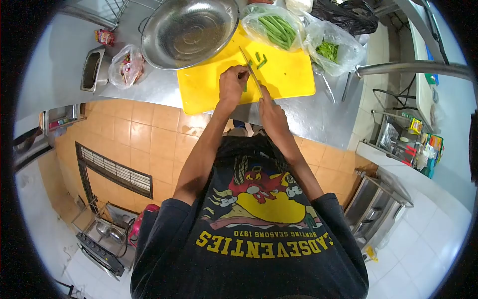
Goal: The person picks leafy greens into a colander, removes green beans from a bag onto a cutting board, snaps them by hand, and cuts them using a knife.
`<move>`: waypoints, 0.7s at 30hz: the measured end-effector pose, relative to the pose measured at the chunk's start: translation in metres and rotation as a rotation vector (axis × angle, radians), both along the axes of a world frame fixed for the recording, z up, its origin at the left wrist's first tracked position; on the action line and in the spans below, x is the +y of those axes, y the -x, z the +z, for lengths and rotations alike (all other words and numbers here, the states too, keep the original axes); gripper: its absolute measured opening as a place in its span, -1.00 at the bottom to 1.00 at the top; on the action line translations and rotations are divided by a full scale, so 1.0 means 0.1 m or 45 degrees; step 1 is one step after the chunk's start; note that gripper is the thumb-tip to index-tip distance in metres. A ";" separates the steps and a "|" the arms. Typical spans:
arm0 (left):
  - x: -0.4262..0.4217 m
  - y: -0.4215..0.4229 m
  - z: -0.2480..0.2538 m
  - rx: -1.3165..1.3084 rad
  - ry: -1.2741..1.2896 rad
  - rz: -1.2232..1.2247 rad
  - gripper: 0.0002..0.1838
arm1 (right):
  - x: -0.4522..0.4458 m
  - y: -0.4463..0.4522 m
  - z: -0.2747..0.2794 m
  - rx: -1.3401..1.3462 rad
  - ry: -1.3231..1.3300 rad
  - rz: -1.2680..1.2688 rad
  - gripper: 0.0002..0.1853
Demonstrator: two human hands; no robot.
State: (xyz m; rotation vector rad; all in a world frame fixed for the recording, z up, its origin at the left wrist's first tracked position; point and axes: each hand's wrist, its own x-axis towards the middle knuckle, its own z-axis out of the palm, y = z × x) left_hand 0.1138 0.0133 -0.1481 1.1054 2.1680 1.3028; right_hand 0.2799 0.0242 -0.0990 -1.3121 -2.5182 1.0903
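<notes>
My right hand (271,108) is wrapped round the handle of a knife (253,74), whose blade points away over the yellow cutting board (201,92). Close against the blade's left side, my left hand (233,85) is closed with its fingers bent, pinching a green bean (245,87) that shows only in part. A few cut bean pieces (262,64) lie on the board just right of the blade. Behind them, a clear plastic bag (251,22) holds several long whole green beans (279,32).
A large metal bowl (191,32) overlaps the board's far left. To the right is a bag of cut green pieces (327,51), with a black plastic bag (348,17) behind. A small plastic bag (127,67) and a metal container (93,70) sit left on the steel table (323,117).
</notes>
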 end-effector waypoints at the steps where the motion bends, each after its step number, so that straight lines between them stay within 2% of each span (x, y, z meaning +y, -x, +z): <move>1: 0.01 0.00 0.00 0.012 -0.016 0.000 -0.85 | 0.01 0.02 -0.02 0.004 -0.030 0.000 -0.54; 4: 0.01 0.01 0.01 0.031 0.014 -0.028 -0.85 | 0.00 -0.01 -0.03 -0.034 -0.064 -0.014 -0.54; 7: 0.03 -0.02 0.01 0.012 0.026 0.030 -0.83 | -0.14 -0.21 0.03 0.105 -0.031 -0.024 -0.55; 10: 0.02 -0.01 0.04 0.039 0.087 0.018 -0.83 | -0.16 -0.24 0.10 -0.027 0.089 -0.029 -0.55; 14: 0.05 -0.01 0.02 0.075 0.064 0.003 -0.83 | -0.04 -0.10 -0.02 0.003 -0.034 -0.005 -0.53; 19: 0.03 -0.01 0.02 0.067 0.066 0.022 -0.84 | -0.18 -0.34 0.07 0.124 -0.042 -0.003 -0.53; 21: 0.03 -0.03 0.00 0.068 0.065 0.027 -0.84 | -0.23 -0.39 0.08 0.055 0.031 -0.025 -0.52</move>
